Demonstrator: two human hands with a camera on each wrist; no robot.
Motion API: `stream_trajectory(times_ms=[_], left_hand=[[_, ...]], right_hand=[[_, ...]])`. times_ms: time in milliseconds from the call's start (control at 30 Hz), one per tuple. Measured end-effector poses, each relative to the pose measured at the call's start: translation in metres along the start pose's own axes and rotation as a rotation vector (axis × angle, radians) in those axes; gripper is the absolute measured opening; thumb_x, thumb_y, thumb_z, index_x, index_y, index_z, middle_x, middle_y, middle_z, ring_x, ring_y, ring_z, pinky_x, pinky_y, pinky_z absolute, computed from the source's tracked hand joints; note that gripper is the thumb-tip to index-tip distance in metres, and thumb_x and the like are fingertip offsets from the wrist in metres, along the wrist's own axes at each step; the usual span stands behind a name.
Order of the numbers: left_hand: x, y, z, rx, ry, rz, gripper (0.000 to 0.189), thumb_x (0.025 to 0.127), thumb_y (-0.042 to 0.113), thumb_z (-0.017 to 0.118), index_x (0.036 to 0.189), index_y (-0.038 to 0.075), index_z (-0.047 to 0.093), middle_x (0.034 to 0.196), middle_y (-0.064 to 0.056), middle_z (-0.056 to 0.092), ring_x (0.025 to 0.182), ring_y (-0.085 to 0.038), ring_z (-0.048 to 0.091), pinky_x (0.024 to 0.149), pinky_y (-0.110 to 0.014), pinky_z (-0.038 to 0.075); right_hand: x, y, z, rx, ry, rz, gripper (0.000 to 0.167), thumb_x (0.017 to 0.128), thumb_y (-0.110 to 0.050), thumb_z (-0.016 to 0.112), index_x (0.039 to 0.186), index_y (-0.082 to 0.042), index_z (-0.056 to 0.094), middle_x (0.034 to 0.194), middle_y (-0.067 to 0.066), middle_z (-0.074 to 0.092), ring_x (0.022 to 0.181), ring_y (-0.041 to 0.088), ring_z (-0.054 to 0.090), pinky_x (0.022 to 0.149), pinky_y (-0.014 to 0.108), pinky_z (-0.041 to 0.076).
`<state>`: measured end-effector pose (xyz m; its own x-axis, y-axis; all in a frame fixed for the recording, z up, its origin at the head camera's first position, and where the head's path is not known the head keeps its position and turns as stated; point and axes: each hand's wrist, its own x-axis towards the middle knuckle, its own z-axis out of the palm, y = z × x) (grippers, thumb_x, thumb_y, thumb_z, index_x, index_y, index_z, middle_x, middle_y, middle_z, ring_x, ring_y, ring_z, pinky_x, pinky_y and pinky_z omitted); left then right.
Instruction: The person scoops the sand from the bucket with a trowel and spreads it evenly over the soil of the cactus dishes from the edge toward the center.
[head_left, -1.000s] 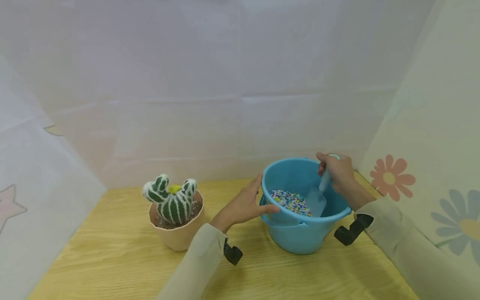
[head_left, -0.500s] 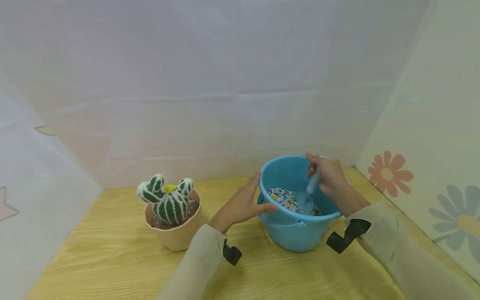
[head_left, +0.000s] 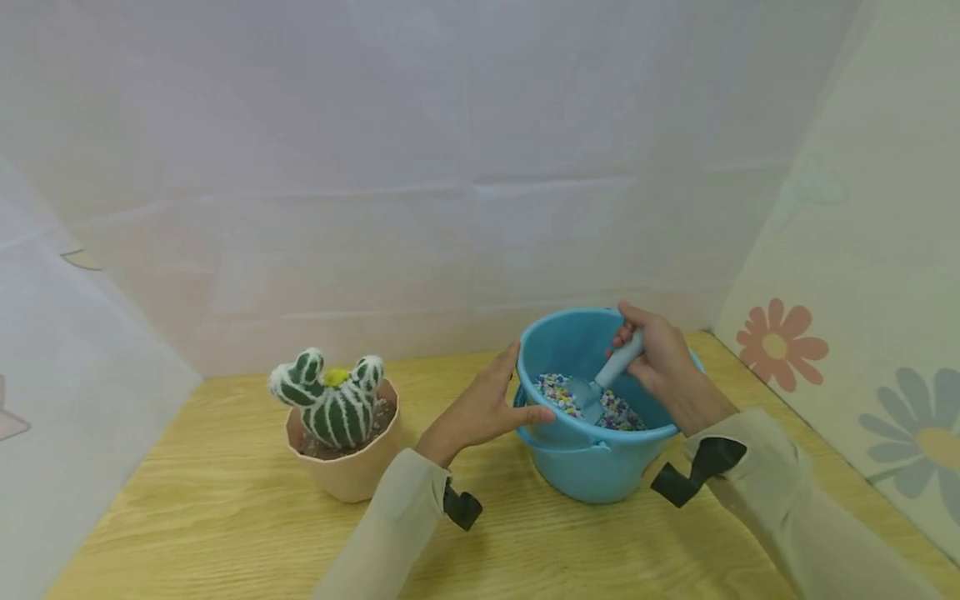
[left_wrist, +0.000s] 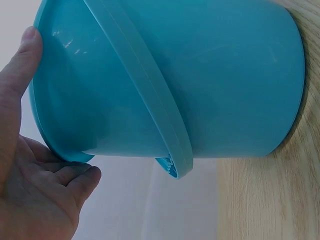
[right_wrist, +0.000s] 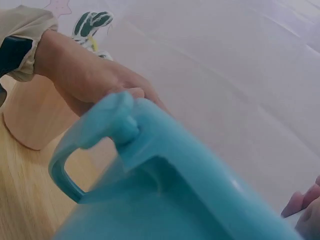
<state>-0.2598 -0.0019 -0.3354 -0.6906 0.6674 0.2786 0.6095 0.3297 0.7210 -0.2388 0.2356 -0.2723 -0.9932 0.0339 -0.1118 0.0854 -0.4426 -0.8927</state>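
Note:
On the wooden table stands a blue bucket (head_left: 600,471) partly filled with small multicoloured beads (head_left: 622,412). My left hand (head_left: 483,408) rests against the bucket's left rim, thumb and fingers spread apart along it. In the left wrist view, the thumb (left_wrist: 20,62) touches the rim's edge and the other fingers lie farther round it. My right hand (head_left: 660,350) grips the handle of a light blue hand trowel (head_left: 618,360) inside the bucket. The trowel's translucent blade is partly down among the beads, tilted toward the left.
Left of the bucket, a knitted green-and-white cactus (head_left: 339,412) with a yellow top sits in a peach pot (head_left: 348,475). The bucket's handle (left_wrist: 150,95) hangs down its side. Pale cloth walls (head_left: 360,167) enclose the back and both sides of the table (head_left: 195,517).
My right hand has moved the trowel leftward through the beads, its handle now leaning more to the right. Beads show on the bucket's right side. My left hand keeps its place on the rim.

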Motion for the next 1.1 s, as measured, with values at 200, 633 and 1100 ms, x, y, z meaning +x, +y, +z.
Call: stream_trajectory(times_ms=[200, 633, 1100], left_hand=[[-0.001, 0.003, 0.000, 0.008, -0.008, -0.033, 0.106, 0.081, 0.045, 0.072, 0.155, 0.016, 0.002, 0.160, -0.004, 0.015, 0.146, -0.024, 0.020, 0.113, -0.050, 0.029], [-0.002, 0.002, 0.002, -0.003, 0.001, -0.054, 0.105, 0.082, 0.044, 0.072, 0.155, 0.019, 0.000, 0.161, 0.000, 0.013, 0.147, -0.021, 0.017, 0.115, -0.050, 0.026], [-0.004, 0.003, 0.003, 0.018, 0.004, -0.061, 0.104, 0.083, 0.047, 0.068, 0.155, 0.020, -0.003, 0.161, 0.001, 0.009, 0.147, -0.020, 0.013, 0.116, -0.049, 0.024]], right_hand=[[0.001, -0.002, -0.003, 0.163, -0.028, 0.035, 0.032, 0.102, -0.025, 0.043, 0.073, -0.013, 0.042, 0.056, -0.003, 0.044, 0.057, 0.012, 0.044, 0.076, 0.032, 0.039], [0.002, -0.007, -0.019, 0.526, -0.032, 0.102, 0.034, 0.100, -0.028, 0.046, 0.073, -0.009, 0.039, 0.058, 0.004, 0.043, 0.054, 0.020, 0.045, 0.073, 0.037, 0.045], [0.002, -0.012, -0.028, 0.739, 0.006, 0.077, 0.042, 0.099, -0.033, 0.048, 0.067, -0.008, 0.038, 0.056, 0.007, 0.042, 0.053, 0.024, 0.043, 0.074, 0.042, 0.048]])
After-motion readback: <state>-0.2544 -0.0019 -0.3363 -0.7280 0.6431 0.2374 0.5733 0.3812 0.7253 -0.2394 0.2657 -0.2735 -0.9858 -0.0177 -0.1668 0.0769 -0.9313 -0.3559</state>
